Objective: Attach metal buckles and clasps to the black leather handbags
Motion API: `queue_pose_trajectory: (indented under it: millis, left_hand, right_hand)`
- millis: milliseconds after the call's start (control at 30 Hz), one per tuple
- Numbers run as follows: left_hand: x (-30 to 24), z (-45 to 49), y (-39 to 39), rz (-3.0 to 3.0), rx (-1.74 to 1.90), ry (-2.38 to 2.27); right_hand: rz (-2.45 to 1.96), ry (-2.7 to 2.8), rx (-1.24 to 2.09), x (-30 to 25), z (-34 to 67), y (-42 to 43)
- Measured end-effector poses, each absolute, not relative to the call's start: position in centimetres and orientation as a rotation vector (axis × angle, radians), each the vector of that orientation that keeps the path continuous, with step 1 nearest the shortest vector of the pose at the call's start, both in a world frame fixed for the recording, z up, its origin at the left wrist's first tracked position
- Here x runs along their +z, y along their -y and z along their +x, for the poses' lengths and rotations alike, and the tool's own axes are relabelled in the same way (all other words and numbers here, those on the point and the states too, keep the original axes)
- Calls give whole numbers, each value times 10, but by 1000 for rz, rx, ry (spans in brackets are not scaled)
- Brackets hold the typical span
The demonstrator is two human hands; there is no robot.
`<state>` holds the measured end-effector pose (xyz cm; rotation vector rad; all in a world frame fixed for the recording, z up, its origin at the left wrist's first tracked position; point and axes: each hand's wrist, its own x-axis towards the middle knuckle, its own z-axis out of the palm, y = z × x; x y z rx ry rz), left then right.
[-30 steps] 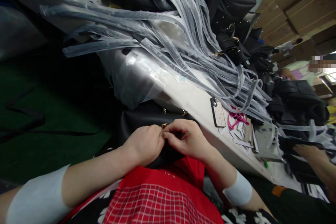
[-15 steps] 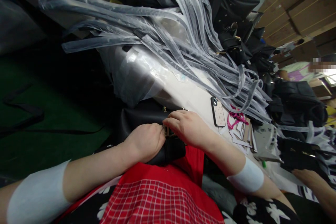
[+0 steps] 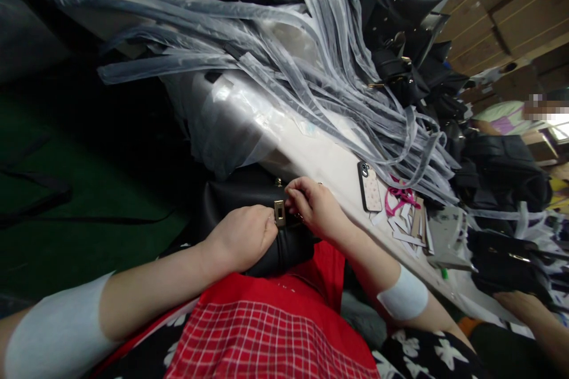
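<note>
A black leather bag [image 3: 235, 195] lies in my lap over a red checked apron [image 3: 267, 337], against the edge of the white table [image 3: 329, 166]. My left hand [image 3: 242, 237] is closed on the bag's flap, its fingertips right beside the gold metal clasp [image 3: 280, 213]. From the other side, my right hand [image 3: 313, 207] pinches the bag at the clasp with curled fingers. Both forearms wear white sleeve covers.
Several long clear plastic strips [image 3: 288, 65] trail across the table. A phone [image 3: 370, 187] lies face down near pink cord and paper scraps [image 3: 406, 213]. Black bags [image 3: 502, 172] pile up at the right. Another person's hand [image 3: 520, 302] holds a black bag at lower right. Green floor [image 3: 66, 189] lies left.
My right hand has shifted up and to the right along the flap, uncovering the gold clasp. The other person's hand has dropped lower at the right edge.
</note>
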<state>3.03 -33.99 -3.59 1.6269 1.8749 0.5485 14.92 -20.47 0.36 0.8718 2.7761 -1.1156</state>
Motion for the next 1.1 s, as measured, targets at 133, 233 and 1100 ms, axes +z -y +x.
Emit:
queue_pose_trajectory:
  millis: [133, 233, 1100]
  left_hand:
    - [-37, 31, 340, 1659, 527, -1838]
    - [-39, 32, 342, 1647, 588, -1817]
    - [-30, -37, 373, 889, 1463, -2070]
  right_hand:
    - [958, -2554, -1418, -1, 156, 213]
    - [906, -2451, -1620, -7, 158, 217]
    - [184, -3072, -1137, 33, 233, 259]
